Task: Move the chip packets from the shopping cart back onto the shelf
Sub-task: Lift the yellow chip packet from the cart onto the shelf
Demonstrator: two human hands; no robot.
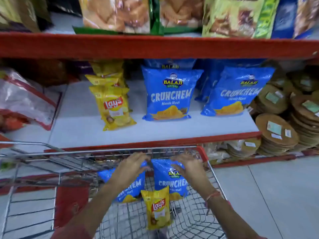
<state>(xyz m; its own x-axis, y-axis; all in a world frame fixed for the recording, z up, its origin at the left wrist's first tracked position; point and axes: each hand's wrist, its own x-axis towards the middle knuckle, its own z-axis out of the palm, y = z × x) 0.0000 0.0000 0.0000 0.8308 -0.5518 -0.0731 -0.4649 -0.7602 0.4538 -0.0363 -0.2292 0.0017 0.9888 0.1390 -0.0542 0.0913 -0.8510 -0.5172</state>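
Observation:
Inside the wire shopping cart [213,171] stand two blue Crunchem packets, a left one [133,188] and a right one [170,181], with a yellow Lay's packet [158,207] leaning in front of them. My left hand [128,168] rests on the top of the left blue packet, fingers curled over its edge. My right hand [187,167] lies on the top of the right blue packet, fingers spread. The white shelf [77,121] with a red lip holds a row of yellow Lay's packets [113,107] and blue Crunchem packets [168,95], [233,94].
Stacks of round papad packs [278,130] fill the shelf's right side. A clear and red bag [25,99] lies at the left. The upper red shelf [155,45] carries large snack bags. Grey floor tiles [267,195] show to the cart's right.

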